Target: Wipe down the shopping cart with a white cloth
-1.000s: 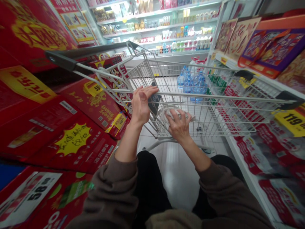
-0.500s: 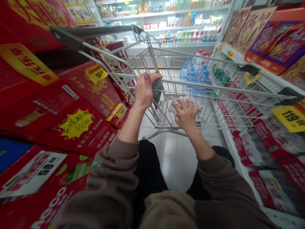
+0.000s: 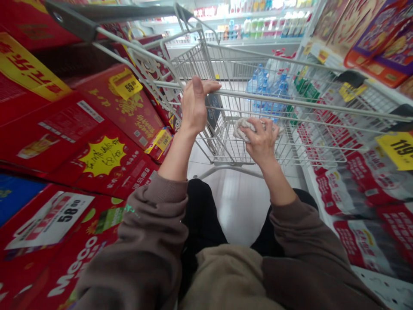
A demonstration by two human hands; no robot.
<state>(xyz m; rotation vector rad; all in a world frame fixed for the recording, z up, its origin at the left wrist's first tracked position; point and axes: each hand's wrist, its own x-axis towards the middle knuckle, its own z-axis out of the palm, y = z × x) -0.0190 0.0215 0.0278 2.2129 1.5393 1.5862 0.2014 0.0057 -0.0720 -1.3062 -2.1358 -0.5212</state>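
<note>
Sleeves: brown sleeves (image 3: 151,228) pushed back from both wrists, nearest the camera.
Left hand: (image 3: 192,107) fingers pressed together and hooked over the rail (image 3: 290,101) of a cart (image 3: 232,144), thumb standing apart.
Right hand: (image 3: 263,142) below the rail and right of the left hand; fingers closed, pinching a cloth (image 3: 245,130).
Cloth: crumpled, pale, bunched against the right hand's thumb side, above the wire mesh; its far end is partly hidden.
Panel: dark panel (image 3: 213,113) just beyond the left hand.
Beyond the grip: water bottles (image 3: 266,88) behind the mesh; which side of the cart's wall is unclear.
Left of grip: red boxes (image 3: 97,159).
Far: shelves (image 3: 258,28).
Risk: a loosened right grip could drop the cloth through the mesh; a bumped cart could knock the boxes.
</note>
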